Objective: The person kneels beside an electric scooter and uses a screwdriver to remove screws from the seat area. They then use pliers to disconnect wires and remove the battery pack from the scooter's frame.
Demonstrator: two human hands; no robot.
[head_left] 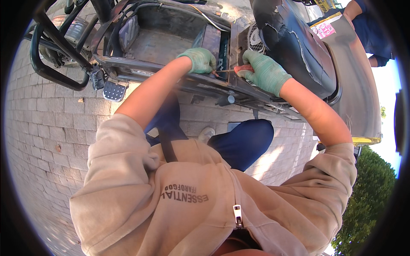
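Both my hands wear green knit work gloves. My right hand (267, 72) is closed around the red handle of a screwdriver (244, 68), its thin shaft pointing left across a narrow slot in the vehicle's frame. At the shaft's far end, my left hand (200, 61) has its fingers curled at the slot's edge; what they hold, if anything, is hidden. A small reddish-orange piece (215, 74) shows just below those fingers. Down in the slot, a dark battery-like box (223, 53) is partly visible between the two gloves.
The vehicle's open footwell (160, 40) lies beyond my left hand, with a pedal (115, 91) and black tube bars (40, 64) farther left. A torn black seat (294, 42) rises at right. Another person (371, 34) stands at the far right. Paving bricks (60, 115) cover the ground.
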